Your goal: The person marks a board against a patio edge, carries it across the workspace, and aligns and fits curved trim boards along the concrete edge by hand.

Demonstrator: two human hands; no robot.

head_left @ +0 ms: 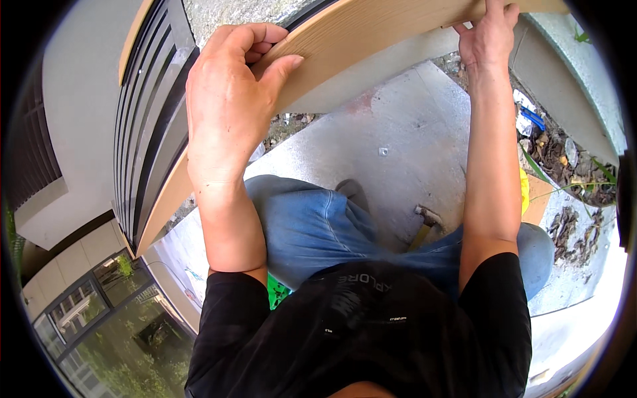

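Both my hands are raised at a long light wooden board point(361, 36) that spans the top of the view. My left hand point(232, 93) grips it at the left, fingers curled over its upper edge beside a dark strip. My right hand point(486, 41) holds it at the far right, fingers curled around it. At the left, a frame of dark slats point(156, 106) with a wood-coloured edge curves downward. Behind the board shows a speckled stone surface point(219, 12).
A hammer point(427, 215) lies on the grey floor slab point(371, 146) by my bent legs. Leaves, debris and a blue object point(532, 118) sit at the right, near a pale ledge point(577, 79). A yellow item point(524, 192) is behind my right arm; windows point(99, 305) are at lower left.
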